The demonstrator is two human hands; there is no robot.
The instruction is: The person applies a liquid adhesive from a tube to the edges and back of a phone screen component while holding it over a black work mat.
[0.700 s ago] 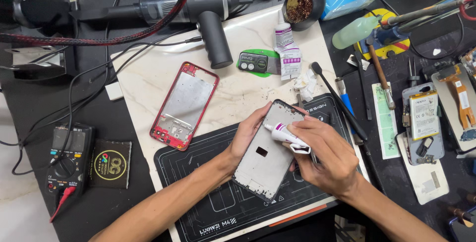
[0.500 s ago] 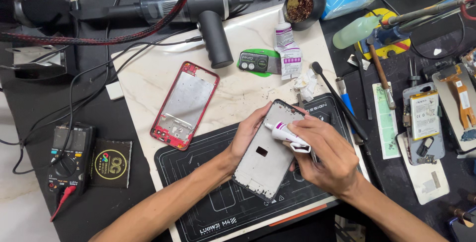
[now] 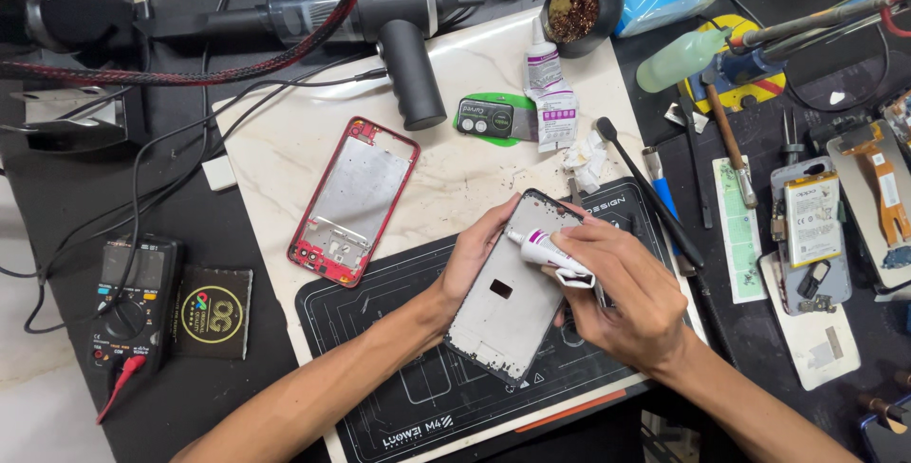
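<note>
Phone frame [image 3: 508, 306], grey and tilted, sits over the black mat [image 3: 380, 406] on my tabletop [image 3: 455, 169]; my left hand [image 3: 473, 256] has its fingers curled around the frame's left edge; my right hand [image 3: 631, 297] pinches a small white glue tube [image 3: 550, 254], nozzle touching the frame's top; a red frame [image 3: 353, 202] lies well apart, left.

**A dark desk under even light**

We're looking straight down on a black desk [image 3: 218, 397], and a pale marbled slab [image 3: 285, 145] lies across its middle. A strip of light, mottled floor [image 3: 38, 406] shows at the lower left edge. The light is bright and even, and shadows stay soft.
</note>
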